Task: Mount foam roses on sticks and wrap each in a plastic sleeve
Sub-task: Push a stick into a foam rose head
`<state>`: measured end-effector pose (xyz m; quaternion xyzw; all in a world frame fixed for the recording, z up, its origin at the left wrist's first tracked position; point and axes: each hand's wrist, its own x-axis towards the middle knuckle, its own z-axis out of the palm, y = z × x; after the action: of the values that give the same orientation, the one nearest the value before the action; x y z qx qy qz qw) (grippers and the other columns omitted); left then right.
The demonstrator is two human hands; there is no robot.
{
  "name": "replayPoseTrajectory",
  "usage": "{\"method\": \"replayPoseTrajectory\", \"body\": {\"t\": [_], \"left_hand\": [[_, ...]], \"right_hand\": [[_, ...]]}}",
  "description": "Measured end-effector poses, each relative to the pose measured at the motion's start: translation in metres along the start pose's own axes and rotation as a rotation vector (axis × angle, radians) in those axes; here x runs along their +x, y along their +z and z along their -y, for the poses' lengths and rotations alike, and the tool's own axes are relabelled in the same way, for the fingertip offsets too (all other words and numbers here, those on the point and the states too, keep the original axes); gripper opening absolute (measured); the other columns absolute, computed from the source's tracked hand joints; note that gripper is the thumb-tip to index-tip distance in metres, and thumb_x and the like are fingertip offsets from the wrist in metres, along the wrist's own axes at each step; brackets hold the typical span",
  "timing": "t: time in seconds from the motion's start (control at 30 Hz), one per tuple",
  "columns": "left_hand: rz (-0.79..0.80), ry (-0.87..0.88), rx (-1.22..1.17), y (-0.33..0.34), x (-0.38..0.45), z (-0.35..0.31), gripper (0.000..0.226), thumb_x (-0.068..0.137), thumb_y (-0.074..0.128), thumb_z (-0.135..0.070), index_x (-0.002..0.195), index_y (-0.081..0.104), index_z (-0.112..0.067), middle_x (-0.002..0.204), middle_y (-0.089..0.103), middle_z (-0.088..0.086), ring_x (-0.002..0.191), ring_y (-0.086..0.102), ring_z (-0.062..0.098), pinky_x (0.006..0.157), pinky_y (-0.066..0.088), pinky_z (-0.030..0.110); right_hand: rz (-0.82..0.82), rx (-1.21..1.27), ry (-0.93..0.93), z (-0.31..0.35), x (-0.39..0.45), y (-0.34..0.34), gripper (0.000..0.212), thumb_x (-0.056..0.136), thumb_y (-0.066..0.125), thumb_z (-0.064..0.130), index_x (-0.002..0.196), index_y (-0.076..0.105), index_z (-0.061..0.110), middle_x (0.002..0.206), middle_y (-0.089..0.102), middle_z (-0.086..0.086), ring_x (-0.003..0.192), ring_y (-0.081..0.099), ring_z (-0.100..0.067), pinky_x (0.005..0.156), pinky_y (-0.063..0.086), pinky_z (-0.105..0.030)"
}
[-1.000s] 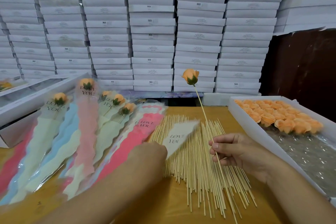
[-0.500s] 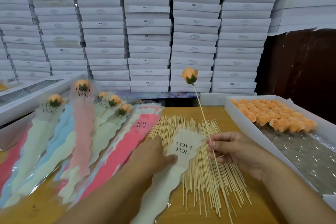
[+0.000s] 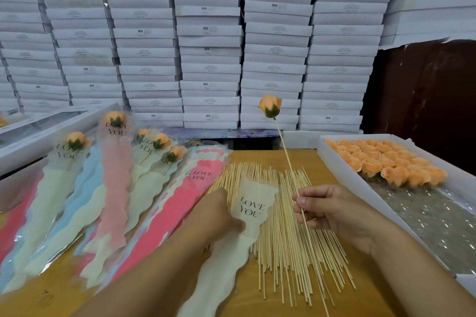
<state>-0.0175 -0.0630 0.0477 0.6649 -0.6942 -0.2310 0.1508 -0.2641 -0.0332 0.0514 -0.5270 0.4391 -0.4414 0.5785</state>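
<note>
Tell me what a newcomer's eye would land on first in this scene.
First, the orange foam rose on a thin wooden stick, held up at centre by the right hand. Behind it, a wall of stacked white cardboard boxes fills the whole background. Below, the left hand holds a cream "LOVE YOU" plastic sleeve over the spread pile of bare wooden sticks, with a white tray of orange foam roses at right.

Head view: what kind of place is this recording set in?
Probably a small craft packing workshop or stockroom: white boxes stacked high behind the table, a tray of orange foam roses, loose sticks and wrapped roses.
</note>
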Motion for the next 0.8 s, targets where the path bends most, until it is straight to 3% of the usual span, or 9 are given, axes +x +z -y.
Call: {"method": "replayPoseTrajectory", "body": {"t": [0.07, 0.13, 0.2, 0.27, 0.37, 0.57, 0.67, 0.8], "left_hand": [[0.009, -0.006, -0.131, -0.002, -0.003, -0.001, 0.035, 0.084, 0.079, -0.034, 0.111, 0.062, -0.021, 0.118, 0.064, 0.002, 0.09, 0.059, 0.014, 0.069, 0.047, 0.022], [0.045, -0.008, -0.338, -0.003, -0.008, -0.001, 0.016, 0.089, 0.074, -0.031, 0.091, 0.065, -0.019, 0.098, 0.071, 0.001, 0.08, 0.068, 0.017, 0.072, 0.058, 0.031], [0.111, -0.043, -0.578, -0.004, -0.017, -0.003, 0.009, 0.092, 0.072, -0.024, 0.095, 0.069, -0.015, 0.087, 0.078, -0.001, 0.078, 0.076, 0.02, 0.077, 0.063, 0.037], [0.18, -0.05, -0.734, -0.002, -0.024, -0.004, 0.008, 0.093, 0.07, -0.014, 0.101, 0.069, -0.015, 0.081, 0.079, -0.003, 0.071, 0.076, 0.016, 0.071, 0.063, 0.033], [0.283, -0.06, -0.888, 0.002, -0.034, -0.007, 0.019, 0.092, 0.067, -0.001, 0.11, 0.069, -0.005, 0.088, 0.079, 0.007, 0.072, 0.076, 0.018, 0.057, 0.058, 0.025], [0.518, -0.022, -0.922, 0.013, -0.041, 0.0, 0.028, 0.086, 0.067, 0.012, 0.105, 0.074, -0.006, 0.106, 0.077, 0.013, 0.098, 0.075, 0.027, 0.074, 0.063, 0.033], [0.577, 0.001, -0.88, 0.015, -0.044, 0.003, 0.029, 0.085, 0.069, 0.012, 0.106, 0.076, -0.007, 0.108, 0.076, 0.013, 0.102, 0.074, 0.027, 0.084, 0.062, 0.036], [0.568, 0.013, -0.955, 0.01, -0.044, -0.003, 0.026, 0.091, 0.071, -0.007, 0.117, 0.07, -0.007, 0.111, 0.076, 0.012, 0.103, 0.073, 0.026, 0.079, 0.062, 0.034]], "right_hand": [[-0.014, 0.006, 0.016, -0.001, 0.0, -0.001, 0.025, 0.066, 0.082, 0.016, 0.09, 0.08, 0.007, 0.088, 0.075, -0.013, 0.07, 0.072, -0.02, 0.052, 0.056, -0.021], [-0.033, -0.003, 0.038, -0.002, 0.001, 0.0, 0.035, 0.067, 0.081, 0.015, 0.099, 0.076, 0.003, 0.098, 0.077, -0.013, 0.071, 0.073, -0.019, 0.052, 0.055, -0.02], [-0.044, -0.006, 0.064, -0.003, 0.002, 0.001, 0.038, 0.073, 0.078, 0.013, 0.108, 0.071, 0.001, 0.105, 0.076, -0.012, 0.071, 0.073, -0.018, 0.051, 0.054, -0.019], [-0.059, 0.01, 0.086, -0.003, 0.002, 0.002, 0.039, 0.074, 0.078, 0.01, 0.111, 0.069, 0.001, 0.107, 0.076, -0.01, 0.07, 0.073, -0.018, 0.05, 0.053, -0.019], [-0.089, 0.036, 0.104, -0.003, 0.002, 0.004, 0.048, 0.065, 0.081, 0.012, 0.11, 0.068, 0.001, 0.105, 0.076, -0.012, 0.068, 0.073, -0.019, 0.048, 0.053, -0.019], [-0.153, 0.067, 0.076, -0.002, 0.002, 0.006, 0.035, 0.07, 0.08, 0.009, 0.103, 0.07, 0.001, 0.087, 0.077, -0.015, 0.061, 0.07, -0.016, 0.044, 0.05, -0.018], [-0.181, 0.074, 0.06, -0.001, 0.002, 0.006, 0.022, 0.078, 0.076, 0.005, 0.099, 0.071, 0.0, 0.079, 0.073, -0.017, 0.058, 0.067, -0.014, 0.044, 0.048, -0.017], [-0.153, 0.01, 0.065, -0.001, 0.001, 0.009, 0.033, 0.06, 0.083, 0.018, 0.089, 0.078, 0.004, 0.079, 0.074, -0.014, 0.063, 0.066, -0.014, 0.047, 0.049, -0.017]]}}
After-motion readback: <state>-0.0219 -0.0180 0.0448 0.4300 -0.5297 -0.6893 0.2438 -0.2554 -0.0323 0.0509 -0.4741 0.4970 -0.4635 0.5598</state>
